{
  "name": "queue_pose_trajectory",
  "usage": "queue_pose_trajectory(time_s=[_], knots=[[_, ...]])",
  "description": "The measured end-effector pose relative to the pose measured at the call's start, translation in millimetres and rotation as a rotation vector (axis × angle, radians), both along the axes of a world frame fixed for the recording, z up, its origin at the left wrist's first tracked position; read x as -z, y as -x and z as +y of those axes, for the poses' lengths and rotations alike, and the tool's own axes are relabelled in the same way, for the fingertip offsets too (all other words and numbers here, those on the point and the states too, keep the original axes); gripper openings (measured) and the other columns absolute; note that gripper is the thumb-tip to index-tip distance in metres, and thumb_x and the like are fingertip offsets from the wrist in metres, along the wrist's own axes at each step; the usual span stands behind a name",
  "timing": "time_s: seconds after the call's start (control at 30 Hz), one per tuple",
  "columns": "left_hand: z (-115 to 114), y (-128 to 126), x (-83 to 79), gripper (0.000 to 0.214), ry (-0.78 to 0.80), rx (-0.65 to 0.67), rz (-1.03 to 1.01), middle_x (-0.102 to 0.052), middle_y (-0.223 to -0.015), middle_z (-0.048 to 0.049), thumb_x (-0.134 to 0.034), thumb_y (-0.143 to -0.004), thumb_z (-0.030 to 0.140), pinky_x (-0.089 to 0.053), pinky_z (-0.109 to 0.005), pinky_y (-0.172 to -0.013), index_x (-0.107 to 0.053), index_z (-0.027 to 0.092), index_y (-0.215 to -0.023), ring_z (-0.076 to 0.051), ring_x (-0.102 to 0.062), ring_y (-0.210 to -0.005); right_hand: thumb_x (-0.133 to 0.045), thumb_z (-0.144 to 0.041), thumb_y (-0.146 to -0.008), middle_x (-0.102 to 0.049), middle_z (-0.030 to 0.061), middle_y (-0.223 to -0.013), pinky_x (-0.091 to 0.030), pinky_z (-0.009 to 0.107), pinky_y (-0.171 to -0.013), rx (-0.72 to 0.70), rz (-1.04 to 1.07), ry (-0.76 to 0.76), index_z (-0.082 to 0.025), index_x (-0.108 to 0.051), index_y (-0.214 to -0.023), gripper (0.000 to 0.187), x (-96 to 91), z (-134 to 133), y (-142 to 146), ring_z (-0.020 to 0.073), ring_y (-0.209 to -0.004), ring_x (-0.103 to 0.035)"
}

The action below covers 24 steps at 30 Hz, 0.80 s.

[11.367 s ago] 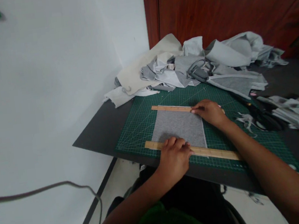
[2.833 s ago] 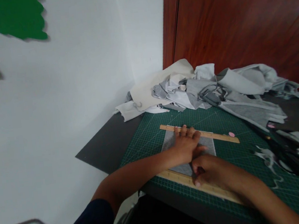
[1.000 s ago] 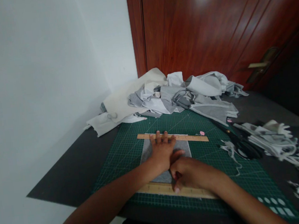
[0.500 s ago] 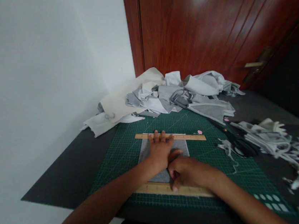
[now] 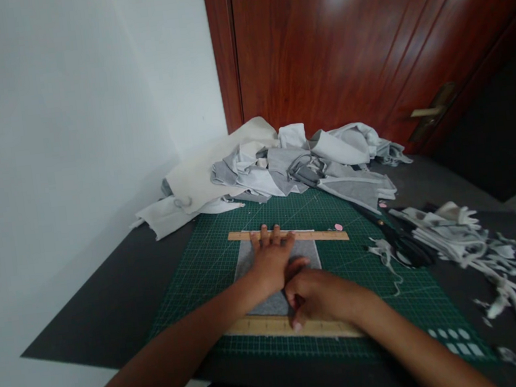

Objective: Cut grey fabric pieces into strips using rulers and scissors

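A piece of grey fabric (image 5: 247, 260) lies flat on the green cutting mat (image 5: 192, 269). Across its far edge runs a narrow wooden ruler (image 5: 323, 236). My left hand (image 5: 273, 263) presses down there, palm over the fabric and fingers spread onto that ruler. Along the near edge of the fabric is a wider wooden ruler (image 5: 259, 326). My right hand (image 5: 320, 295) rests close beside my left, fingers curled, with a fingertip on the wider ruler. Whatever its fingers may hold is hidden.
Crumpled grey and white fabric (image 5: 256, 175) is heaped at the back by the wall and door. To the right lie black-handled scissors (image 5: 411, 249), scraps and strips (image 5: 451, 233), and a small pink item (image 5: 338, 227) near the narrow ruler's end.
The camera's view has turned slightly, so everything appears a little farther left. Both hands and both rulers keep nearly the same places on the fabric.
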<state>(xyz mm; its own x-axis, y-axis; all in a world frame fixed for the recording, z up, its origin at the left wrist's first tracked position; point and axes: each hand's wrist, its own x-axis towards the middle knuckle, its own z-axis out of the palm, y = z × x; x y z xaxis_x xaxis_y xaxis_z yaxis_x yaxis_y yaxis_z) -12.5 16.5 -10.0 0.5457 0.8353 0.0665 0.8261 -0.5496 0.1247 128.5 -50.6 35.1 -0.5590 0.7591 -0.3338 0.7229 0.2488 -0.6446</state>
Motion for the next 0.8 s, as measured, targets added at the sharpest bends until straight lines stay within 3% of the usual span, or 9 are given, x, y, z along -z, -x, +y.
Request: queue_pose_trajectory(time_s=[0.2, 0.8], knots=[[0.3, -1.0, 3.7, 0.081, -0.007, -0.003, -0.013, -0.032, -0.166, -0.0200, -0.037, -0.096, 0.075, -0.011, -0.073, -0.118, -0.038, 0.025, -0.160, -0.051, -0.021, -0.152, -0.094, -0.023, -0.065, -0.060, -0.0070, -0.069, -0.031, 0.024, -0.059, 0.016, 0.002, 0.024, -0.017, -0.072, -0.072, 0.024, 3.6, -0.7, -0.2, 0.0105, -0.066, -0.053], [-10.0, -2.7, -8.9, 0.081, 0.024, -0.046, 0.005, -0.028, -0.167, -0.0197, -0.039, -0.095, 0.076, -0.013, -0.073, -0.119, -0.040, 0.025, -0.158, -0.052, -0.017, -0.153, -0.095, -0.016, -0.059, -0.061, -0.0075, -0.068, -0.031, 0.025, -0.059, 0.080, -0.017, 0.081, -0.017, -0.070, -0.069, 0.026, 3.7, -3.0, 3.4, 0.0106, -0.066, -0.054]])
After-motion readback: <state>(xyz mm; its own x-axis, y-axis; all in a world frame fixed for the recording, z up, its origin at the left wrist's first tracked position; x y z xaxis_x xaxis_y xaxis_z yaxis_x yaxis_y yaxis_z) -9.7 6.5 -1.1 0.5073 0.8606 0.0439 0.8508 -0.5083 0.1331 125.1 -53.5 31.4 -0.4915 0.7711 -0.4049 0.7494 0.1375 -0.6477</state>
